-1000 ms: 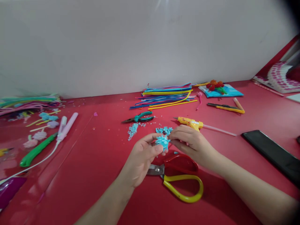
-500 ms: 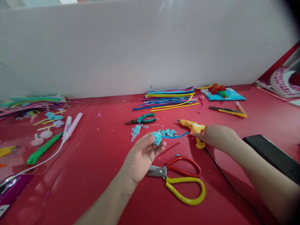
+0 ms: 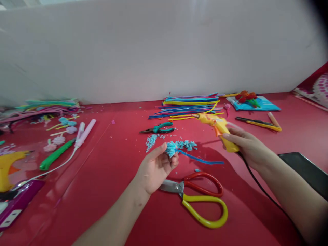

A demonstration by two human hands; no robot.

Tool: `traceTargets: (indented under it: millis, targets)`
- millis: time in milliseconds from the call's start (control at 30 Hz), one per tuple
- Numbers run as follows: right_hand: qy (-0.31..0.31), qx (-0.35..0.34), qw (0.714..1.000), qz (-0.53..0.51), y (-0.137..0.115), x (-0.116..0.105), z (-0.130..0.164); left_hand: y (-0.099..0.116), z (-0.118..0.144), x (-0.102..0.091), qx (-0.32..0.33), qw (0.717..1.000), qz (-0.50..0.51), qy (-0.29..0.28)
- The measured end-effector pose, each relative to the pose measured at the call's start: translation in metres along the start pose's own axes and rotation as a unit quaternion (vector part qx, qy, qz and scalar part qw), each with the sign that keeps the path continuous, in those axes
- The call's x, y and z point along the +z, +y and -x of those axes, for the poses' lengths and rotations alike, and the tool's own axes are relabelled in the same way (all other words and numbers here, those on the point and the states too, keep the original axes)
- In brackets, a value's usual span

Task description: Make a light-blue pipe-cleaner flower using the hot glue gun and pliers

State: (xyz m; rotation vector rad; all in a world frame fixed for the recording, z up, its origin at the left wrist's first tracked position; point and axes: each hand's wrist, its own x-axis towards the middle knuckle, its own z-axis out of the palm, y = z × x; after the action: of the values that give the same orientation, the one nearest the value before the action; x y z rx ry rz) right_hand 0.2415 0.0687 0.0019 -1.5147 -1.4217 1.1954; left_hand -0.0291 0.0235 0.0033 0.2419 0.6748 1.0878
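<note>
Between the fingers of my left hand [image 3: 156,167] is a light blue pipe-cleaner flower [image 3: 171,149], with its darker blue stem [image 3: 202,160] pointing right. My right hand [image 3: 244,145] grips the handle of a yellow glue gun [image 3: 217,128], lifted off the table with its nozzle pointing left. A black cord runs from its handle down along my right forearm. Just behind the flower lie short cut light blue pieces [image 3: 188,145] and a heap of fine blue clippings [image 3: 151,141]. Scissors [image 3: 184,191] with one red and one yellow handle lie below my left hand.
Pliers [image 3: 159,128] and a bundle of pipe cleaners [image 3: 191,104] lie toward the wall. On the right are a cutter knife [image 3: 258,123], a phone [image 3: 304,172] and red flowers [image 3: 246,97] on a blue packet. A pink hair-straightener-like tool [image 3: 84,135], a green-handled cutter [image 3: 56,154] and another glue gun [image 3: 11,167] lie left.
My right hand has picked the glue gun up off the table and raised it. The flower has turned slightly in my left hand, its stem now sloping downward. The view has shifted a little.
</note>
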Motion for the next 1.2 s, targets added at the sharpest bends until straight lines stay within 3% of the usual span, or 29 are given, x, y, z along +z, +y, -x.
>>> traceTargets:
  millis: [67, 133, 233, 367, 433, 567, 1200]
  targets:
    - [-0.029, 0.008, 0.997, -0.076, -0.01, 0.003, 0.012, -0.001, -0.001, -0.001, -0.005, 1.0, 0.006, -0.004]
    - [-0.115, 0.029, 0.97, -0.21, -0.018, 0.007, 0.026, -0.001, -0.002, 0.0, -0.007, 1.0, 0.012, 0.001]
    - [-0.212, 0.033, 0.946, -0.241, -0.027, 0.016, 0.045, -0.002, -0.003, 0.0, -0.01, 1.0, 0.012, 0.011]
    - [-0.151, 0.029, 0.978, -0.138, -0.032, 0.024, 0.062, -0.001, -0.004, 0.0, -0.005, 1.0, 0.003, 0.019]
    - [-0.122, -0.028, 0.991, -0.051, -0.03, 0.027, 0.066, -0.001, -0.003, -0.001, -0.004, 1.0, -0.009, 0.017]
    - [-0.151, -0.173, 0.973, 0.037, -0.026, 0.03, 0.066, -0.003, -0.002, -0.001, 0.008, 1.0, -0.023, 0.004]
    - [-0.132, -0.198, 0.967, 0.089, -0.025, 0.033, 0.067, -0.005, -0.001, -0.001, 0.002, 1.0, -0.017, 0.009]
